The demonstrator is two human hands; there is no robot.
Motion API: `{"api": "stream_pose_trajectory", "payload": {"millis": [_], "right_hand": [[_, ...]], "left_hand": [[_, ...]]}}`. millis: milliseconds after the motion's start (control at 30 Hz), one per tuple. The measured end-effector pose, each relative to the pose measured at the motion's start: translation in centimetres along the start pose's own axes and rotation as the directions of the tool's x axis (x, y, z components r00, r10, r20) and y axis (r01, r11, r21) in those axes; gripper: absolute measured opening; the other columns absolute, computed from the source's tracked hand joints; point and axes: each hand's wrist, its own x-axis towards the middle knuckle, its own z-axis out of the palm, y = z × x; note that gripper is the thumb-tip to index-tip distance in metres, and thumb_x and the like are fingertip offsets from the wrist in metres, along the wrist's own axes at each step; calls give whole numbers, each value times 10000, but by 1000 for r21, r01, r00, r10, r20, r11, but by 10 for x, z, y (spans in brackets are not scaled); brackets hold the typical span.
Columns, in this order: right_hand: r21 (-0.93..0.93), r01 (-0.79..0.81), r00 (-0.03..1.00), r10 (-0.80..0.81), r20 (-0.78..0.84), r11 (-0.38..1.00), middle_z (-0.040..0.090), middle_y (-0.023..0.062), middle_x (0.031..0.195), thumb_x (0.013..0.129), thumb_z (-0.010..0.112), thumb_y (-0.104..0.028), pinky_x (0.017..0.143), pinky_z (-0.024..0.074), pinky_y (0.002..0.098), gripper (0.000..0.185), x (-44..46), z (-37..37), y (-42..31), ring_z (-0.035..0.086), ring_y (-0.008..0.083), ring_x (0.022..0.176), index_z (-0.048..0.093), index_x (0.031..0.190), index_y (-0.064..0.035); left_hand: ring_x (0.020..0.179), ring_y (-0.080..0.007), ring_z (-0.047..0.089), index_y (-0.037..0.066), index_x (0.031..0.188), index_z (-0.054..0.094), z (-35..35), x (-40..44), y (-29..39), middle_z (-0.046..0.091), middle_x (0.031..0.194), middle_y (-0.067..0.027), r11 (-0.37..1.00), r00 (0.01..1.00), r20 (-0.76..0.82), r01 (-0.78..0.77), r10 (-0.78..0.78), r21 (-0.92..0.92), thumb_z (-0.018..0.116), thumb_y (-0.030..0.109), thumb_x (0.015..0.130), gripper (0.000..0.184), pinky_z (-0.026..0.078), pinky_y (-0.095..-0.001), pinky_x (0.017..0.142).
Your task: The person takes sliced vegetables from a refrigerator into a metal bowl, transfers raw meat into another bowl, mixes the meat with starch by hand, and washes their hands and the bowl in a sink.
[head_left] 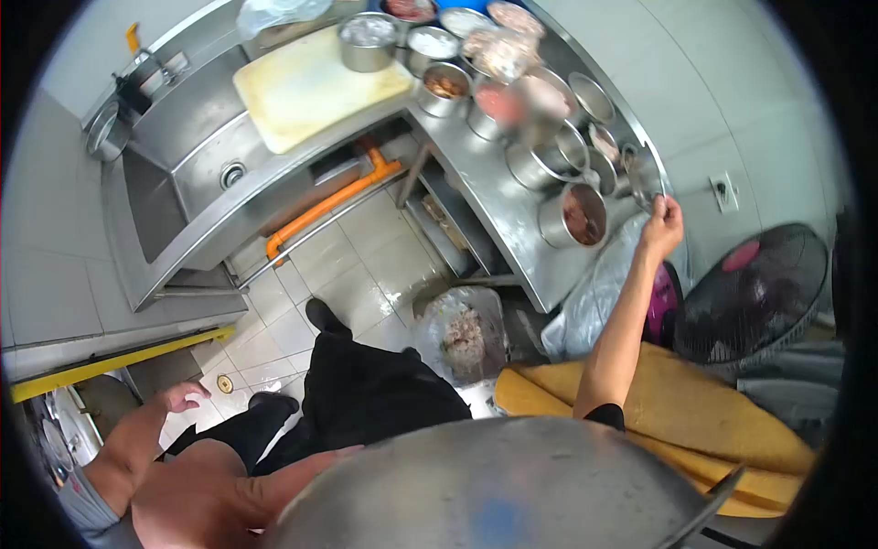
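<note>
Head view: the right hand [666, 222] is stretched out to the far right edge of the worktop [476, 188], its fingers pinched on a thin-edged utensil [646, 174], too blurred to identify. That utensil lies past a steel pot with dark red contents [552, 225], among smaller vessels by the tiled wall [732, 119]. A large steel pan [476, 485] fills the near edge, and a hand [315, 467], judged to be the left hand, lies at its left side; its fingers are partly hidden, so their grip cannot be told. At near left, a co-worker's hand [186, 396] is noted apart from the pan, fingers loosely curled. At the far side, a cutting board [311, 91] lies partly over the sink [206, 137]. A lined bin with scraps [471, 343] stands on the floor [357, 265], and a fan [759, 293] at the right. The step in hand is judged to be securing the small utensil at arm's length. From this position, a sound move calls for a firm pinch, a lift clear of the adjoining rims, and a steady pan meanwhile.
</note>
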Motion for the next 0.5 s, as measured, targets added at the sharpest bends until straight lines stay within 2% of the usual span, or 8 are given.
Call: {"api": "stream_pose_trajectory", "payload": {"millis": [33, 133, 167, 200, 300, 400, 433, 500], "right_hand": [[-58, 40, 999, -40, 5, 998, 640, 69, 880, 826, 620, -114, 752, 447, 275, 171, -4, 9, -26, 566, 142, 804, 621, 931, 20], [249, 105, 988, -130, 88, 963, 615, 113, 1029, 826, 612, -78, 847, 429, 299, 173, -38, 58, -97, 560, 173, 935, 612, 965, 25], [321, 73, 981, -127, 148, 944, 601, 124, 1069, 826, 612, -66, 875, 420, 306, 163, -54, 80, -118, 553, 181, 973, 608, 963, 23], [407, -5, 963, -105, 249, 914, 599, 129, 1072, 826, 612, -58, 887, 418, 316, 149, -73, 103, -141, 552, 194, 988, 607, 956, 16], [642, -108, 825, -292, 484, 759, 602, 133, 1066, 812, 613, -18, 907, 420, 340, 90, -145, 189, -237, 543, 229, 1049, 613, 901, -10], [672, -269, 541, -469, 698, 690, 615, 108, 952, 780, 638, -33, 849, 433, 333, 84, -227, 284, -319, 559, 205, 938, 606, 851, -3], [543, -295, 342, -444, 828, 786, 614, 91, 930, 770, 647, -40, 816, 436, 295, 86, -250, 313, -343, 566, 190, 921, 601, 833, -6], [631, -192, 248, -585, 772, 752, 606, 101, 879, 773, 648, -82, 772, 442, 299, 88, -321, 387, -367, 574, 240, 872, 599, 788, -11]], "left_hand": [[658, -192, 601, 11, 834, 613, -10, -15, -10, 629, 745, -59, 1000, 1000, 10, -18, 18, 1, 693, 177, 653, 258, 425, -318, 755], [621, -185, 596, 20, 817, 611, -27, -63, -37, 626, 713, -44, 996, 999, -13, -45, 44, -81, 688, 179, 666, 232, 428, -319, 736], [609, -183, 595, 23, 812, 610, -25, -76, -46, 625, 703, -39, 986, 997, -78, -25, 12, -163, 686, 180, 671, 224, 428, -320, 729], [597, -191, 593, -8, 772, 602, -13, -88, -56, 615, 679, -83, 873, 940, -312, -35, -136, -486, 655, 113, 663, 171, 444, -303, 612], [694, -138, 621, -76, 857, 621, -2, -115, -85, 661, 795, -133, 639, 660, -627, -280, -414, -717, 664, 69, 730, 198, 468, -251, 645], [728, -115, 588, -91, 915, 612, -13, -139, -103, 654, 831, -99, 644, 350, -671, -207, -654, -736, 634, 2, 704, 232, 455, -230, 675], [735, -103, 581, -71, 917, 612, -9, -150, -115, 653, 833, -78, 660, 263, -691, -205, -674, -722, 618, -3, 704, 224, 452, -235, 694], [742, -92, 573, -49, 901, 614, 0, -164, -134, 652, 834, -65, 662, 85, -698, -255, -711, -705, 603, -17, 703, 201, 448, -238, 711]]}}
